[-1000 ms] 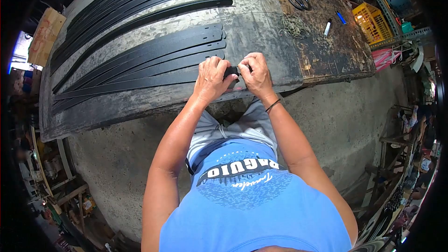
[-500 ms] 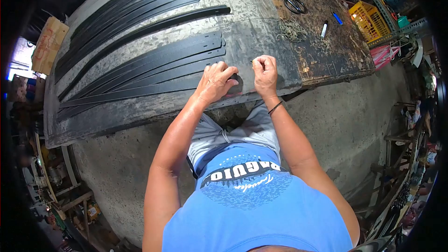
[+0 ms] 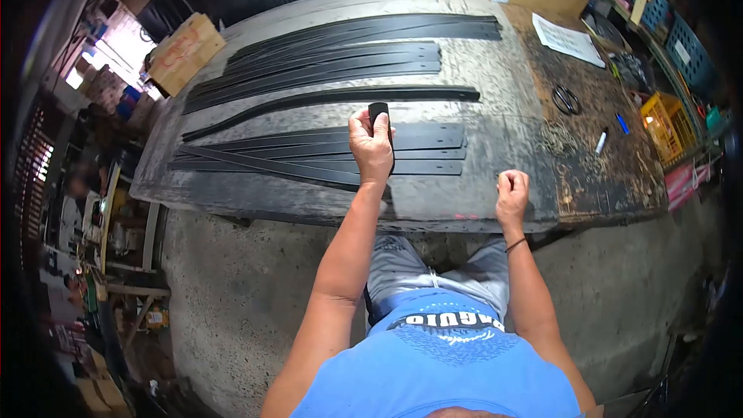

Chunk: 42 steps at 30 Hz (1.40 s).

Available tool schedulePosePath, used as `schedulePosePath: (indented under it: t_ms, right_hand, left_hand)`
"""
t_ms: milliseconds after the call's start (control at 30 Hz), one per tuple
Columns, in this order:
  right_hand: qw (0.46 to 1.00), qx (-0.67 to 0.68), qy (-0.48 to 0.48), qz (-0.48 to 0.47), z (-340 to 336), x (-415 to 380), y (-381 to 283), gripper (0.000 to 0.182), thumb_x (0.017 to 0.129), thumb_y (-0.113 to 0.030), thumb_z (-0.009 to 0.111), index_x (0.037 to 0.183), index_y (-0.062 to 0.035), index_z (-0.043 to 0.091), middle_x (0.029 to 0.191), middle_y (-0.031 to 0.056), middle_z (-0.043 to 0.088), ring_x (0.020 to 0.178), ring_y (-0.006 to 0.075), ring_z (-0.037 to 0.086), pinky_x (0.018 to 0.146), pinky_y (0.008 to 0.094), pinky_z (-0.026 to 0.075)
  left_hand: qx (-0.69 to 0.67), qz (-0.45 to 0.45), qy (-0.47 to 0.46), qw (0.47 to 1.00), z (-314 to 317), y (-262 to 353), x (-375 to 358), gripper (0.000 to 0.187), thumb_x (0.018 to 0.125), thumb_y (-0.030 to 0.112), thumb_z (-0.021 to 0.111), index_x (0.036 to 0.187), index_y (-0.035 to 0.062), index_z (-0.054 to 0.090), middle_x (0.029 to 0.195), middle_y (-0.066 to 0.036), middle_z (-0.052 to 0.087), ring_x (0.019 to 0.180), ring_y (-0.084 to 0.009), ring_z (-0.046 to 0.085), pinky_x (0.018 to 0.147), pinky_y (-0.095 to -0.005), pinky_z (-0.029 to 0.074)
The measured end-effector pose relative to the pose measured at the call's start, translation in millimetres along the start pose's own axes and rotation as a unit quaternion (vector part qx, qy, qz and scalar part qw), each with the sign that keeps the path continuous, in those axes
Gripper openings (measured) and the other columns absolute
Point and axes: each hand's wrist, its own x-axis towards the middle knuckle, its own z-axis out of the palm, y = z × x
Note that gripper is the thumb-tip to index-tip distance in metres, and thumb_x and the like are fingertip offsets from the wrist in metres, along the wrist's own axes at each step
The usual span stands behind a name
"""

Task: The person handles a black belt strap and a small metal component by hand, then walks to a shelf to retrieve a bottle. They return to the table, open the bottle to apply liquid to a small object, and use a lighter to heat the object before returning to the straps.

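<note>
My left hand (image 3: 371,147) is closed round a black strap (image 3: 378,112), its rounded end sticking up above my thumb. This hand is above the nearest fan of flat black straps (image 3: 426,139), which have small holes near their ends. Part of the held strap is hidden behind my fingers and wrist. To the right, my right hand (image 3: 512,195) is closed in a pinch just over the table's front part. Whatever its fingertips hold is too small to make out.
On the worktable (image 3: 503,108) lie a thicker black strip (image 3: 348,98) and more strap bundles (image 3: 387,58). Scissors (image 3: 566,100), a white marker (image 3: 601,141), a blue pen (image 3: 623,123) and a paper sheet (image 3: 569,40) lie at right. A yellow crate (image 3: 664,128) stands beyond the edge.
My left hand has lifted a strap end up from the front of the table and turned upright. My right hand stays pinched, now farther from the left. The camera view has shifted.
</note>
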Motion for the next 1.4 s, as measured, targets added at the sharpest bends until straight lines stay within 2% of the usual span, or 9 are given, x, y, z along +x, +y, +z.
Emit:
schedulePosePath:
  t_ms: [267,400,433,800,933,1067,1200,1300,1400]
  right_hand:
    - [1.0,-0.013,-0.014,-0.003,-2,-1,0,0.011,0.092,-0.012,0.061,0.088,-0.0017,0.059,0.094,0.0087,0.054,0.087,0.0224,0.054,0.081,0.0333,0.045]
    - [1.0,-0.025,-0.016,-0.007,-3,0,1,0.012,0.092,-0.012,0.061,0.088,-0.0016,0.058,0.094,0.0087,0.054,0.088,0.0224,0.054,0.081,0.0333,0.045]
    - [0.999,-0.027,-0.017,-0.008,-3,-1,0,0.012,0.092,-0.013,0.061,0.088,-0.0016,0.058,0.094,0.0087,0.054,0.088,0.0224,0.054,0.081,0.0333,0.045]
    - [1.0,-0.029,-0.011,0.002,-1,-1,-2,0.014,0.092,-0.014,0.061,0.088,-0.0012,0.058,0.095,0.0095,0.054,0.088,0.023,0.055,0.081,0.0334,0.046]
    - [0.999,-0.036,-0.008,-0.004,-1,-1,-4,0.014,0.092,-0.015,0.061,0.088,-0.0013,0.059,0.094,0.0101,0.054,0.089,0.0236,0.055,0.081,0.0337,0.045]
    - [0.999,-0.037,-0.001,0.019,1,-1,-10,0.012,0.091,-0.014,0.061,0.089,-0.0017,0.06,0.095,0.0105,0.055,0.09,0.0242,0.056,0.082,0.0346,0.046]
    - [0.997,-0.061,0.023,-0.049,0,1,-22,0.008,0.089,-0.011,0.062,0.088,-0.0029,0.063,0.092,0.0121,0.059,0.091,0.0268,0.057,0.082,0.0364,0.046]
    - [0.996,-0.054,0.03,-0.059,0,0,-17,0.008,0.088,-0.011,0.063,0.087,-0.0028,0.063,0.091,0.0121,0.059,0.09,0.027,0.057,0.081,0.0366,0.046]
    - [0.998,-0.036,0.011,-0.047,1,-3,-22,0.008,0.088,-0.01,0.064,0.087,-0.0028,0.063,0.092,0.0115,0.058,0.088,0.0265,0.057,0.079,0.0362,0.047]
  left_hand:
    - [-0.005,0.031,0.022,0.999,-3,26,-4,0.054,0.095,0.002,0.058,0.142,0.0122,0.033,0.071,0.0,0.055,0.059,-0.0075,0.054,0.051,-0.0226,0.043]
    - [0.062,0.039,0.017,0.997,-12,13,1,0.046,0.095,0.003,0.058,0.138,0.0092,0.042,0.072,0.0,0.055,0.058,-0.0082,0.057,0.054,-0.0226,0.049]
    - [0.055,0.046,0.022,0.997,-11,15,0,0.037,0.095,0.003,0.059,0.13,0.0073,0.049,0.073,0.0,0.054,0.058,-0.008,0.057,0.052,-0.0227,0.049]
    - [0.01,0.024,0.041,0.999,-7,28,-6,0.034,0.095,0.004,0.059,0.127,0.0097,0.048,0.072,0.0,0.053,0.058,-0.0069,0.054,0.05,-0.0233,0.043]
    - [0.091,0.043,0.002,0.995,-8,24,-5,0.034,0.095,0.004,0.059,0.127,0.0101,0.049,0.07,0.001,0.054,0.058,-0.0055,0.053,0.051,-0.0221,0.042]
    - [0.088,0.042,-0.04,0.994,-2,14,-11,0.03,0.093,0.007,0.063,0.12,0.0075,0.052,0.069,0.0,0.056,0.058,-0.006,0.053,0.052,-0.0228,0.043]
    - [0.11,-0.034,-0.211,0.971,5,-9,-32,0.031,0.086,0.014,0.074,0.11,0.0054,0.056,0.073,-0.002,0.058,0.066,-0.0095,0.056,0.058,-0.0267,0.047]
    - [0.258,0.147,-0.384,0.875,20,-17,-64,0.044,0.067,0.027,0.088,0.096,0.0035,0.063,0.088,-0.008,0.058,0.076,-0.0226,0.061,0.07,-0.0341,0.052]
    - [0.315,0.1,-0.438,0.836,21,-45,-91,0.044,0.065,0.027,0.088,0.094,0.0043,0.065,0.088,-0.011,0.057,0.079,-0.0282,0.062,0.071,-0.0367,0.053]
